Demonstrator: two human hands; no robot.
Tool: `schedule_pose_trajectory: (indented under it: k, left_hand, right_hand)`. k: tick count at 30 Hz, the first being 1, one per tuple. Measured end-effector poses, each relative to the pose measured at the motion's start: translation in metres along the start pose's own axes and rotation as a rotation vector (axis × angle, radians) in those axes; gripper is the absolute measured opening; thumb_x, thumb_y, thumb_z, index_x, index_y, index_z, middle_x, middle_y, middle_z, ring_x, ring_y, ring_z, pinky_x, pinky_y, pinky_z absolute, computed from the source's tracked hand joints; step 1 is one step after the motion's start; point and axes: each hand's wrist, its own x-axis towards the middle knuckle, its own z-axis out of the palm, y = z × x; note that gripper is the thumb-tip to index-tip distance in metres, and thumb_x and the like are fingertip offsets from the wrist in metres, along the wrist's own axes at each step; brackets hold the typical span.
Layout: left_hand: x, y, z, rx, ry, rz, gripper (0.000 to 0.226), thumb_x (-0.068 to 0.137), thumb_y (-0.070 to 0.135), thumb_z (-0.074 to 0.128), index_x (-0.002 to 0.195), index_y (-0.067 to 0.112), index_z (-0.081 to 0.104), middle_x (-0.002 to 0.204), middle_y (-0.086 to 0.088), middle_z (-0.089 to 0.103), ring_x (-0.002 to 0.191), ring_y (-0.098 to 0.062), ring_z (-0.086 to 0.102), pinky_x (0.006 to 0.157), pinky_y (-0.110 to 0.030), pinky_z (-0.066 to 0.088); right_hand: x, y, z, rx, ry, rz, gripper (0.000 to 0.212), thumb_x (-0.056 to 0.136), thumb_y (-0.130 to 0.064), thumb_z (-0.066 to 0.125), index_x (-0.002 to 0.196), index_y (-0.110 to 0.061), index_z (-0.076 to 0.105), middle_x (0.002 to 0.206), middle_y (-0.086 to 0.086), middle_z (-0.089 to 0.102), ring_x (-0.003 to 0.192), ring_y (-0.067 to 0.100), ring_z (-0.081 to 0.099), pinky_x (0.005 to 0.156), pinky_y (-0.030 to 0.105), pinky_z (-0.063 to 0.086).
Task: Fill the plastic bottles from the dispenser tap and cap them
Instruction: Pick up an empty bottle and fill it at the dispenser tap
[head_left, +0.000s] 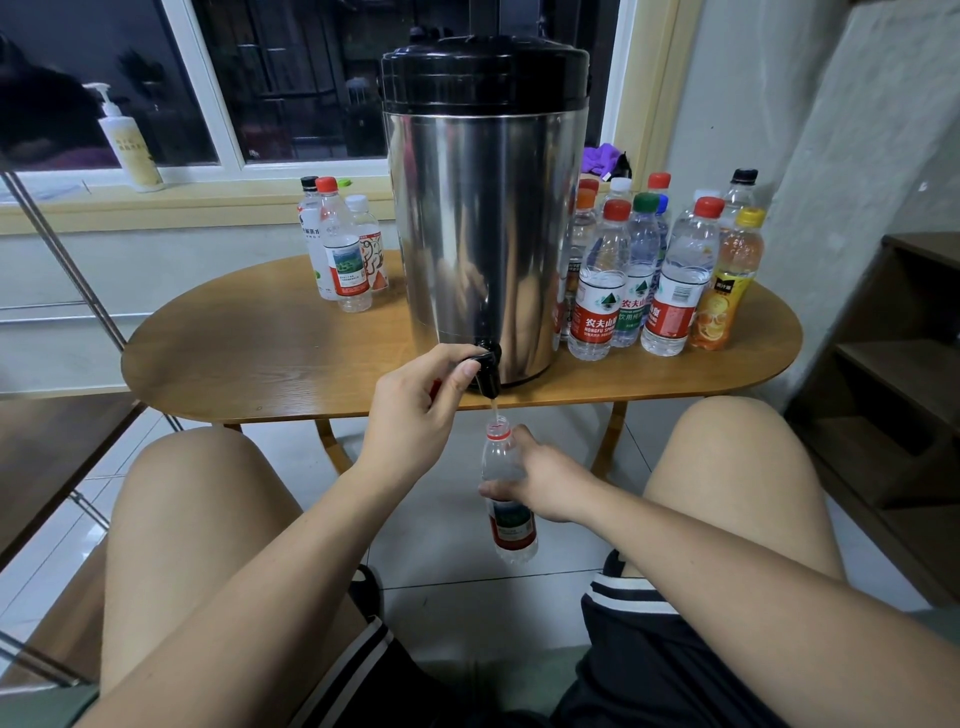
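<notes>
— Okay, grips first, what do we log?
— Right hand (540, 478) wrapped round the middle of the bottle (511, 525), fingers curled firmly on it. Left hand (421, 410) pinches the tap lever (480, 357) between thumb and forefinger, other fingers curled. We see a bit of red (435, 387) under them, maybe the cap, can't tell.
— Bottle position?
— Uncapped, held in the air just below the dispenser (483, 234), mouth right under its spout (489, 384), thin stream (494, 410) running in. Fill level we can't read.
— Rest?
— Dispenser sits at the near edge of the table (260, 353). Capped bottles (675, 275) crowd right of the dispenser, three more bottles (343, 249) left of it, farther back.
— Risks?
— We'd flag overflow: lever held too long, water runs over the neck onto the floor (415, 545). Mouth is narrow, too; if the right hand drifts from under the spout, the stream misses. The plastic looks thin, so a harder squeeze could make it spit.
</notes>
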Motion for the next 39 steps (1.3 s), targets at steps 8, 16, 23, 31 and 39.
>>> schedule_pose_trajectory:
  k: [8, 16, 23, 31, 39]
  left_hand:
    - [-0.0001, -0.001, 0.0003, -0.023, -0.01, -0.016, 0.021, 0.111, 0.03, 0.064, 0.127, 0.024, 0.077, 0.103, 0.019, 0.076, 0.094, -0.003, 0.071, 0.078, -0.014, 0.047]
    - [0.0001, 0.0002, -0.0008, -0.006, -0.011, -0.013, 0.022, 0.111, 0.032, 0.063, 0.127, 0.025, 0.077, 0.101, 0.021, 0.074, 0.094, 0.0, 0.07, 0.078, -0.01, 0.044]
    - [0.0005, 0.0002, -0.0017, -0.012, -0.017, -0.015, 0.024, 0.111, 0.034, 0.062, 0.128, 0.025, 0.076, 0.105, 0.018, 0.076, 0.1, -0.004, 0.072, 0.081, -0.015, 0.049]
    - [0.0002, -0.0003, -0.0007, -0.008, -0.016, -0.017, 0.023, 0.112, 0.032, 0.062, 0.128, 0.025, 0.076, 0.106, 0.018, 0.077, 0.1, 0.0, 0.071, 0.081, -0.014, 0.049]
    - [0.0002, -0.0017, -0.0003, -0.022, -0.008, -0.008, 0.021, 0.111, 0.03, 0.063, 0.127, 0.025, 0.077, 0.104, 0.019, 0.077, 0.097, -0.002, 0.072, 0.079, -0.019, 0.05]
  right_hand:
    - [0.0004, -0.0009, 0.0013, -0.006, 0.004, 0.003, 0.081, 0.086, -0.058, 0.085, 0.144, -0.035, 0.034, 0.141, 0.008, 0.062, 0.116, 0.029, 0.067, 0.091, 0.047, 0.063]
    - [-0.0012, -0.0013, 0.0004, 0.03, -0.007, -0.012, 0.081, 0.085, -0.057, 0.086, 0.143, -0.034, 0.034, 0.141, 0.009, 0.062, 0.118, 0.03, 0.066, 0.097, 0.05, 0.061]
    - [-0.0018, -0.0022, 0.0006, 0.0, -0.001, -0.015, 0.082, 0.087, -0.057, 0.084, 0.148, -0.033, 0.033, 0.144, 0.009, 0.061, 0.118, 0.03, 0.066, 0.094, 0.047, 0.061]
    - [-0.0015, -0.0024, -0.0001, -0.007, 0.009, -0.015, 0.083, 0.088, -0.055, 0.084, 0.148, -0.03, 0.034, 0.146, 0.011, 0.06, 0.119, 0.031, 0.066, 0.092, 0.044, 0.061]
    - [0.0, -0.0022, 0.0005, 0.018, 0.005, -0.005, 0.078, 0.085, -0.056, 0.086, 0.141, -0.032, 0.036, 0.143, 0.01, 0.061, 0.118, 0.031, 0.066, 0.095, 0.047, 0.062]
